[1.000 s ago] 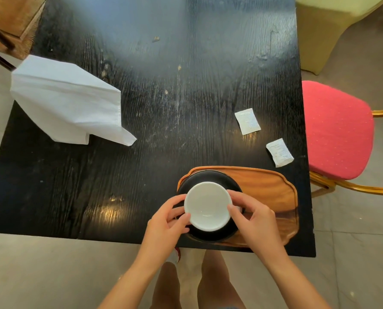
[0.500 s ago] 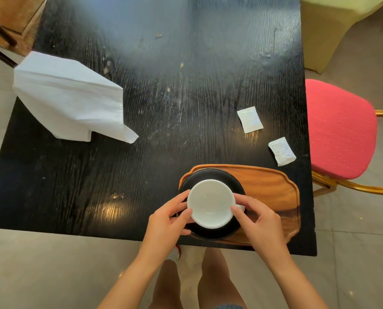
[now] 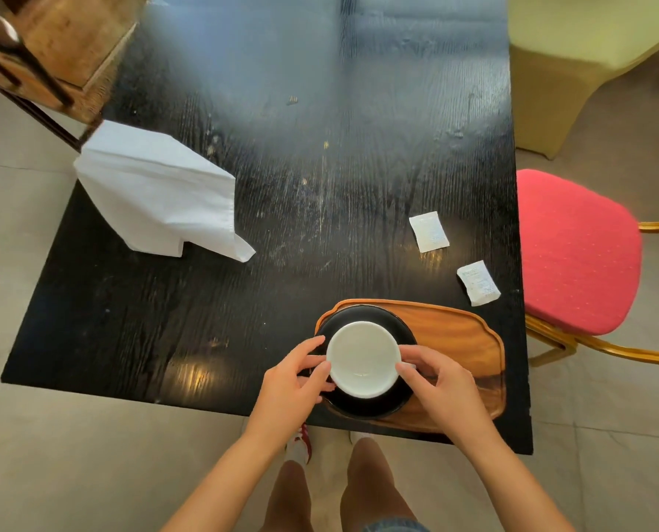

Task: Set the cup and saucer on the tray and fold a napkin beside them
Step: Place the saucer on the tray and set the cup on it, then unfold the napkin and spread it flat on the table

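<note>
White cup (image 3: 363,359) (empty) sits on black saucer (image 3: 370,407).

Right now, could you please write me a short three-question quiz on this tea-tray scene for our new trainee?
1. True or false: the black saucer sits on the wooden tray.
2. What touches the white cup? A) left hand only B) both hands, the right hand too C) neither
3. Fill in: the white napkin lies on the table's ____ side, off the tray.

Key: 1 true; 2 B; 3 left.
</note>
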Demonstrator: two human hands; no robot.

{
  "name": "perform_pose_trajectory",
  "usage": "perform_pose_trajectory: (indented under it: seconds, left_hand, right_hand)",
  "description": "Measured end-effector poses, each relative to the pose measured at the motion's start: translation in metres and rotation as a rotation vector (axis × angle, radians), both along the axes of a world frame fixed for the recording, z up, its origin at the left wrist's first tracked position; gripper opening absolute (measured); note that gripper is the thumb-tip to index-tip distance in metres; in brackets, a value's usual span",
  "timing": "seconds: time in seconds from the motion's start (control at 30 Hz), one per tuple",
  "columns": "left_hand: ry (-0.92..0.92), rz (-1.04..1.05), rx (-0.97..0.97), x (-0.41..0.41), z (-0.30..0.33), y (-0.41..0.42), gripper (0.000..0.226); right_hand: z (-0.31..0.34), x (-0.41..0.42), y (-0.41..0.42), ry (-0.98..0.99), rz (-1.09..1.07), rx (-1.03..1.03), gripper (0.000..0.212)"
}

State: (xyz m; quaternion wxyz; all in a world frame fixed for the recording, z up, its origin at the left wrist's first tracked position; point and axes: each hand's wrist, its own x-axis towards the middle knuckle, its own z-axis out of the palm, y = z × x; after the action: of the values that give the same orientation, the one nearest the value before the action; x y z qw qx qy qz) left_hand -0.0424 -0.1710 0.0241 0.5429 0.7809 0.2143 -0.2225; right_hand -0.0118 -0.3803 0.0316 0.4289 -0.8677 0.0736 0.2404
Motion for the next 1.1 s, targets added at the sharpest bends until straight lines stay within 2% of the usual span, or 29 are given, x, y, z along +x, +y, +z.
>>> perform_pose_trajectory:
  seconds: [0.13, 0.23, 0.4, 0.57, 0.7, 0.87, 0.97, 1.1]
  left_hand:
    - [-0.069, -0.113, 0.237, 0.015, 0.027, 0.019, 0.025]
    - [-0.112, -0.202, 0.424, 0.032, 0.057, 0.033, 0.012]
    - [-0.207, -0.267, 0.698, 0.061, 0.103, 0.060, 0.012]
    - [-0.305, -0.219, 0.891, 0.076, 0.127, 0.098, 0.016]
    - [-0.385, -0.179, 0.975, 0.083, 0.130, 0.140, 0.013]
    - [-0.404, -0.235, 0.991, 0.098, 0.113, 0.209, 0.021]
    - [-0.408, -0.317, 0.974, 0.107, 0.095, 0.252, 0.031]
    - [-0.383, -0.427, 0.933, 0.112, 0.066, 0.300, 0.035]
  right_hand:
    - [0.028, 0.024, 0.003, -0.140, 0.135, -0.190, 0.032]
    - [0.055, 0.053, 0.028, -0.269, 0.348, -0.304, 0.031]
    - [0.090, 0.097, 0.091, -0.482, 0.660, -0.393, 0.032]
    - [0.118, 0.124, 0.153, -0.640, 0.789, -0.411, 0.032]
    - [0.127, 0.135, 0.195, -0.678, 0.812, -0.431, 0.029]
    - [0.112, 0.144, 0.253, -0.657, 0.810, -0.484, 0.028]
    - [0.089, 0.145, 0.289, -0.595, 0.774, -0.524, 0.035]
    - [0.057, 0.140, 0.325, -0.510, 0.690, -0.589, 0.055]
